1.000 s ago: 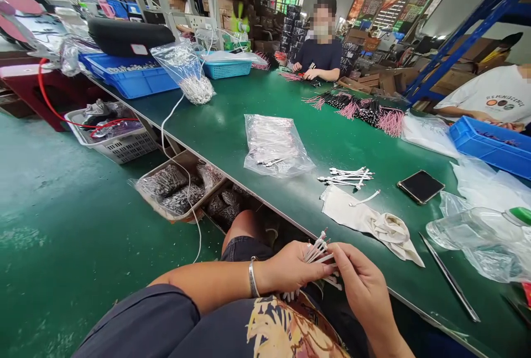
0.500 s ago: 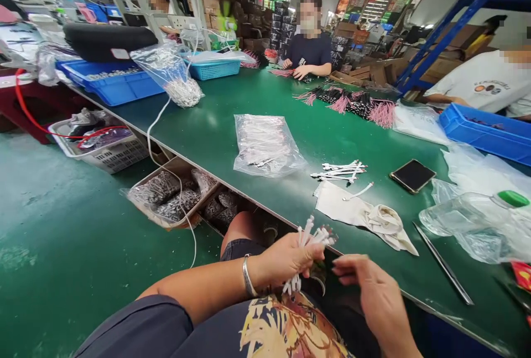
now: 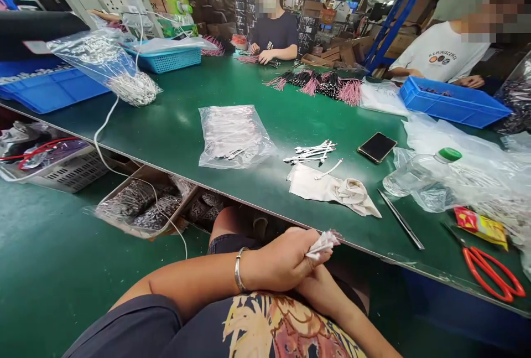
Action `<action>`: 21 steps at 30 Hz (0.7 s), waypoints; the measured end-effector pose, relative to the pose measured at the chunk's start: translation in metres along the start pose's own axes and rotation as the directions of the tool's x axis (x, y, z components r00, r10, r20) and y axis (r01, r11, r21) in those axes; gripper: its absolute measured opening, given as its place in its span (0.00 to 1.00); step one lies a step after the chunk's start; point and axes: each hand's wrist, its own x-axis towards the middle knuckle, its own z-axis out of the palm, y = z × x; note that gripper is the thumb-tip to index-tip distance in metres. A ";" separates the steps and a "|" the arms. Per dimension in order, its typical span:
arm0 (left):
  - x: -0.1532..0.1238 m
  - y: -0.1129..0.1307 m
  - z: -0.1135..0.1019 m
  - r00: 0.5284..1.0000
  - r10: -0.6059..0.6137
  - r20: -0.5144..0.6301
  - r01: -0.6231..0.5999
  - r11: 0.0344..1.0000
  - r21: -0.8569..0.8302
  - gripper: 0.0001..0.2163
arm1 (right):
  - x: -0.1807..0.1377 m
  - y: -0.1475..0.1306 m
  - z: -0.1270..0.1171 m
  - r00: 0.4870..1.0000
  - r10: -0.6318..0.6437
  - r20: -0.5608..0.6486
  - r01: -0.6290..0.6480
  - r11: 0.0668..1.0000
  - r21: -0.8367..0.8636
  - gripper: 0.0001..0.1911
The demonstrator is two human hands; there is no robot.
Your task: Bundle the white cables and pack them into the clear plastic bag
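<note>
Beside table (image 3: 174, 125), left hand (image 3: 276, 261), fingers gripping white cables (image 3: 322, 245); right hand (image 3: 318, 283) beneath, fingers hidden, grip unclear.

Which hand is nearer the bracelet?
Left: the bracelet circles the left hand's wrist. The right hand is farther off, beyond the left hand and mostly hidden by it.

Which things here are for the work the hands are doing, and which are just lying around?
For the work, it seems:
bundle of white cables, in the left hand
loose white cables
clear bag of white cables

Probably just lying about:
smartphone
bottle with green cap
yellow-and-red packet
</note>
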 end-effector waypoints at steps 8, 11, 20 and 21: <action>0.011 -0.023 0.000 0.919 -0.377 0.116 0.381 0.777 -0.501 0.17 | 0.014 0.008 0.008 0.973 0.210 0.099 -0.230 0.927 0.295 0.18; 0.015 -0.040 0.006 0.866 -0.472 0.168 0.440 0.555 -0.706 0.16 | 0.016 0.012 0.007 0.956 0.261 0.134 -0.294 0.841 0.454 0.21; -0.001 -0.064 0.011 0.848 -0.525 0.069 0.459 0.663 -0.591 0.18 | 0.018 0.018 -0.002 0.934 0.350 0.077 -0.329 0.753 0.570 0.22; -0.003 -0.063 0.010 0.852 -0.523 0.027 0.441 0.688 -0.577 0.17 | 0.019 0.018 -0.003 0.935 0.345 0.083 -0.328 0.752 0.571 0.22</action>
